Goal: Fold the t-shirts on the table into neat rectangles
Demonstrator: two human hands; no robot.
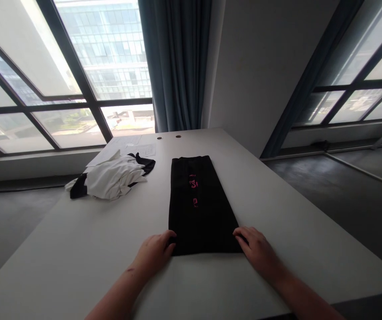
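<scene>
A black garment [204, 218] with pink lettering lies folded into a long, flat panel on the white table [277, 231]. My left hand [159, 249] pinches its left edge close to the near corner. On the opposite side, my right hand [252, 244] has the right edge between thumb and fingers, also near the front corner. The near edge of the cloth runs fairly straight between both hands.
A crumpled white and black garment [114, 178] lies at the table's left, partly over some papers [144, 150]. Two round holes are near the far edge. Beyond stand a blue curtain [180, 66], windows and a wall.
</scene>
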